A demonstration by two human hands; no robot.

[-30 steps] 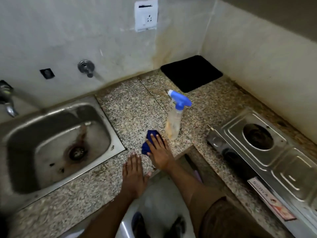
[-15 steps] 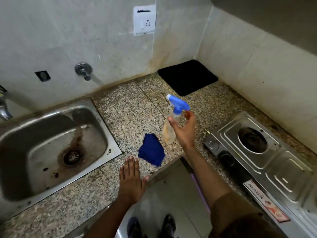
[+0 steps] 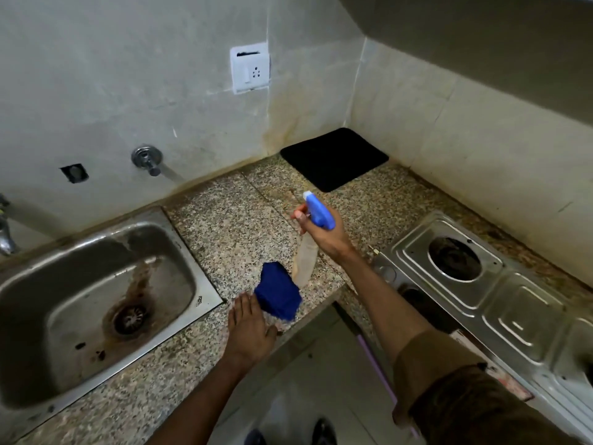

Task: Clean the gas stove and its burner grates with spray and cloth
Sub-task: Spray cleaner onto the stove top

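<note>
- The right hand [image 3: 324,234] grips the spray bottle [image 3: 306,255] by its neck, just under the blue trigger head [image 3: 318,212], and the bottle appears lifted off the desk [image 3: 224,226]. Its nozzle points toward the back wall, away from the gas stove [image 3: 481,284]. A squeeze from this pose would likely wet the wall or desk rather than the stove.
- The grip sits high, with the pale body hanging below the hand. A loose hold during the swing toward the stove could let the bottle slip or knock the stove's near corner.
- One fingertip [image 3: 296,215] pokes out beside the trigger head; whether it rests on the trigger cannot be told. If it does, a spray could go off early.
- The blue cloth [image 3: 278,295] lies crumpled close to the desk's front edge, just below the bottle. A brush from either arm could push it to the floor.
- The left hand [image 3: 248,329] lies flat on the desk, fingers [image 3: 244,308] straight and holding nothing; their tips sit just beside the cloth, perhaps touching its edge.
- The stove sits to the right of the bottle hand, near it but apart, with an open burner well [image 3: 454,258]. No grate can be seen on it.
</note>
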